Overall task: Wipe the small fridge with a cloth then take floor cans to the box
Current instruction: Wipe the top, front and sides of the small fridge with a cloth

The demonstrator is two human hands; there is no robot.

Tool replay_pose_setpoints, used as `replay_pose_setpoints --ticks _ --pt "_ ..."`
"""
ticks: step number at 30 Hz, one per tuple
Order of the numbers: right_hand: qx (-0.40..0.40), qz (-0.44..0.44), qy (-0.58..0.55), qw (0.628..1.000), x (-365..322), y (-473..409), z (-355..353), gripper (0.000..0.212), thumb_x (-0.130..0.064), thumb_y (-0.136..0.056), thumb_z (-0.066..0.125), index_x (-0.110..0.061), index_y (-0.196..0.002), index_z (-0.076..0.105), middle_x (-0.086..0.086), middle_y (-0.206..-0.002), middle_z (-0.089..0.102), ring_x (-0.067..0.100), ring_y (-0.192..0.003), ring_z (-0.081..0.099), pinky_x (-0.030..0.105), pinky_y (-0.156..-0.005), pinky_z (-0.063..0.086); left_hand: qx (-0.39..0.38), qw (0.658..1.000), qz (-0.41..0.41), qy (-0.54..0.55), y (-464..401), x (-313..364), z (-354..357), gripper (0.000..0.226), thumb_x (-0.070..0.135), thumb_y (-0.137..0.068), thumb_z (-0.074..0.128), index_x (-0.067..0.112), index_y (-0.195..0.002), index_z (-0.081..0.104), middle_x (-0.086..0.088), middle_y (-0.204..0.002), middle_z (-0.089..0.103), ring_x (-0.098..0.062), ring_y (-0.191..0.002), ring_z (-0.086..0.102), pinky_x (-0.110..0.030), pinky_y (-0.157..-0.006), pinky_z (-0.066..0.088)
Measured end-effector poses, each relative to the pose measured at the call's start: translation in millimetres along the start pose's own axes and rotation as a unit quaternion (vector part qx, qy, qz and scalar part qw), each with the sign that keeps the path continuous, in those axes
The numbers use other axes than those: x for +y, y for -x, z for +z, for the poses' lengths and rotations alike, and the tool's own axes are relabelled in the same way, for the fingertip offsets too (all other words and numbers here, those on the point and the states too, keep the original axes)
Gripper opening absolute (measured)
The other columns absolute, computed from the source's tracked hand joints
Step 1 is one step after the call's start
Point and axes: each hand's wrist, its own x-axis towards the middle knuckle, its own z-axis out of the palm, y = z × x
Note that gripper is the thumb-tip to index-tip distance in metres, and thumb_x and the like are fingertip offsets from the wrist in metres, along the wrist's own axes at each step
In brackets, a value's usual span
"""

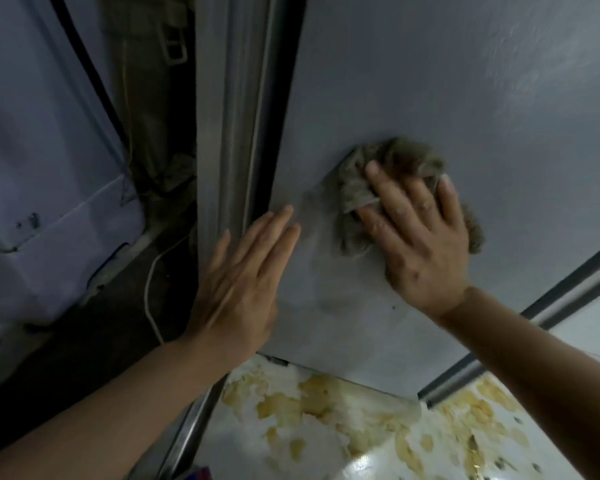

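The small fridge's grey door panel (465, 81) fills the upper right of the head view. A crumpled grey-brown cloth (400, 161) lies against it. My right hand (420, 233) presses the cloth flat onto the panel with spread, nearly straight fingers. My left hand (243, 275) rests flat with straight fingers on the panel's left edge, beside the door's grey seal strip (229, 133). A damp smear shows on the panel between the two hands. No cans or box are in view.
Below the panel is a white surface (326, 441) with yellow-brown stains. A pale appliance (42, 168) stands at the left, with a dark gap and a white cable (151, 289) between it and the fridge.
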Motion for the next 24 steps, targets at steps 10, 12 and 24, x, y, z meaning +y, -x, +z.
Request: replay_pose_setpoints --ticks 10,12,24 --pt "-0.164 -0.162 -0.062 0.971 -17 79 -14 0.033 -0.020 -0.088 0.047 -0.021 -0.111 0.070 0.003 -0.133 0.056 0.025 -0.118 0.058 0.043 -0.110 0.028 -0.058 0.994 -0.031 -0.084 -1 17 6 0.104 0.008 -0.063 0.076 0.015 -0.148 0.016 -0.007 -0.159 0.001 -0.023 -0.143 0.013 -0.054 -0.103 0.032" --pt "-0.062 -0.077 -0.059 0.993 10 63 -27 0.030 -0.018 -0.091 0.048 -0.019 -0.115 0.066 0.007 -0.140 0.049 0.032 -0.120 0.050 0.044 -0.101 0.029 -0.037 0.996 -0.009 -0.083 -4 29 9 0.100 0.005 -0.063 0.075 0.014 -0.147 0.021 -0.007 -0.158 0.006 -0.024 -0.142 0.017 -0.056 -0.103 0.031" --pt "-0.208 -0.110 -0.038 0.971 -17 140 -30 0.034 -0.028 -0.080 0.059 -0.032 -0.113 0.060 0.001 -0.117 0.061 0.025 -0.098 0.044 0.032 -0.073 0.048 -0.027 0.995 -0.017 -0.097 -11 69 27 0.096 0.004 -0.063 0.074 0.011 -0.146 0.026 -0.009 -0.157 0.013 -0.029 -0.142 0.017 -0.061 -0.103 0.027"
